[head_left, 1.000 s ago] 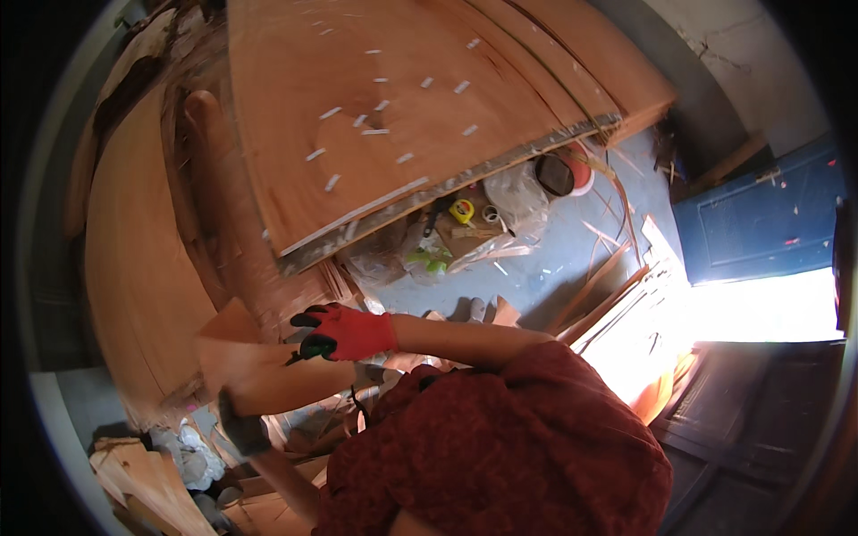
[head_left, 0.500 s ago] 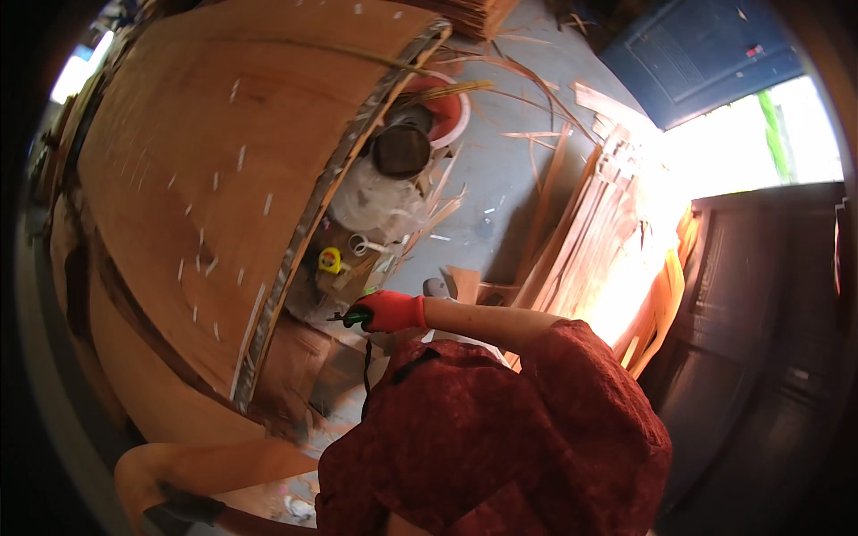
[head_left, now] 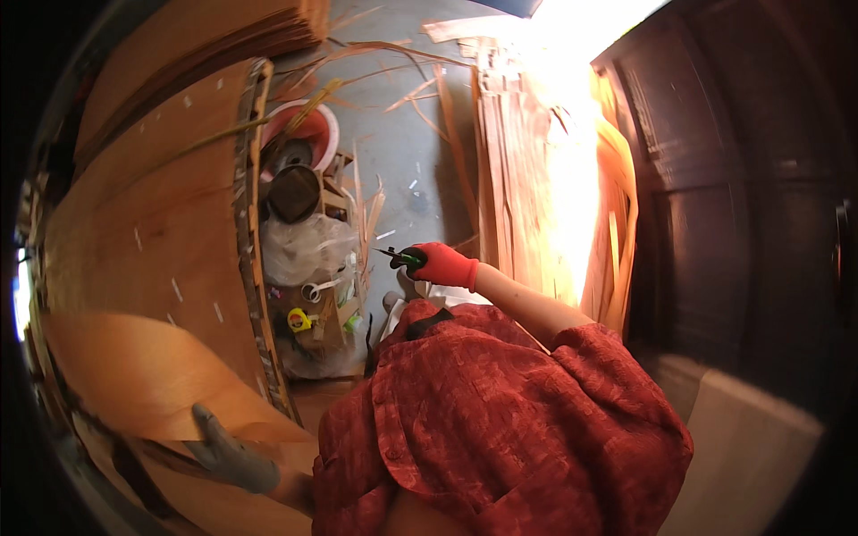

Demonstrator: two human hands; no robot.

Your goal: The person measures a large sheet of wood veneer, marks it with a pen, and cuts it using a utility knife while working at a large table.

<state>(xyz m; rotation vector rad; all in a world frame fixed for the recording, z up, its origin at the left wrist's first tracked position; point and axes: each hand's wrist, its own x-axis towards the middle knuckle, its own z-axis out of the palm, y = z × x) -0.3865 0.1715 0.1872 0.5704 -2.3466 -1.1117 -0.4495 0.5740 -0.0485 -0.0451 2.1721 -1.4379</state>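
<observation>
The left hand (head_left: 234, 454), partly closed, pinches a veneer sheet (head_left: 156, 375) over the near edge of the worktop (head_left: 183, 237), its fingers largely hidden. The right hand (head_left: 444, 265) is closed round a green-handled tool (head_left: 410, 260), tip indistinct.

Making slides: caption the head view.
Grey-gloved left hand holds curved brown wooden sheet; red-gloved right hand holds slim green tool.

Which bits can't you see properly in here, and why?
From the head view:
- Small tool: handle mostly covered by the right hand.
- Underneath the thin wood sheet at the left hand: hidden by the sheet.
- Blue panel: cut off by the top edge.
- Wood strips: partly washed out by glare.
</observation>
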